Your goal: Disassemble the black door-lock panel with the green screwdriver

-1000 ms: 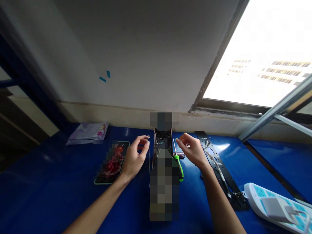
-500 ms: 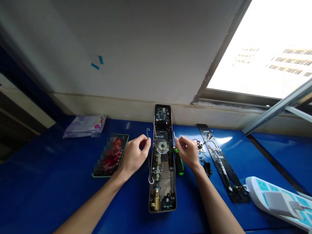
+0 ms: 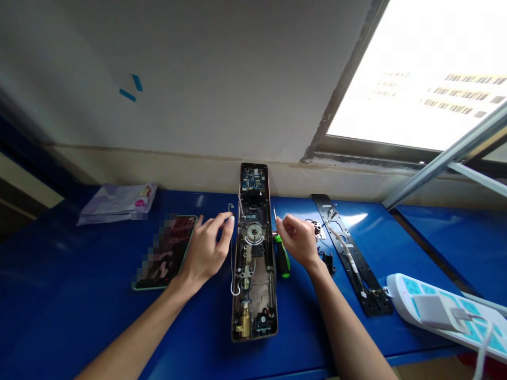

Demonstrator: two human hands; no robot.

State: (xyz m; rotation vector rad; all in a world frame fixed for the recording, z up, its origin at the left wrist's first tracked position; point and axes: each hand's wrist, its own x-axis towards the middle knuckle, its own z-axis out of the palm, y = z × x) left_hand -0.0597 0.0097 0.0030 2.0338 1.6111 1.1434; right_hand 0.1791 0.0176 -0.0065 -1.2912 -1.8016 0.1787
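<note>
An opened electronic door lock housing (image 3: 259, 285) lies lengthwise on the blue table between my hands, its circuit board, round metal disc and brass cylinder exposed. My left hand (image 3: 208, 245) is at its left side, thumb and forefinger pinched on a thin white wire (image 3: 232, 264) near its connector end; the other fingers are spread. On the right side, my right hand (image 3: 298, 237) is closed around a thin metal tool (image 3: 274, 212) whose tip points up; the rest is hidden in the fist. A green-and-black screwdriver (image 3: 282, 258) lies between that hand and the housing.
A phone (image 3: 168, 258) lies left of my left hand, with a purple-white packet (image 3: 119, 203) behind it. To the right are a black mounting plate (image 3: 356, 264) with wires, small black parts (image 3: 328, 262) and a white power strip (image 3: 443, 311). The wall stands close behind.
The whole view has shifted, so things sit further left. My left hand's rear fingers have spread out, the pinch staying at the wire. The phone's picture has darkened.
</note>
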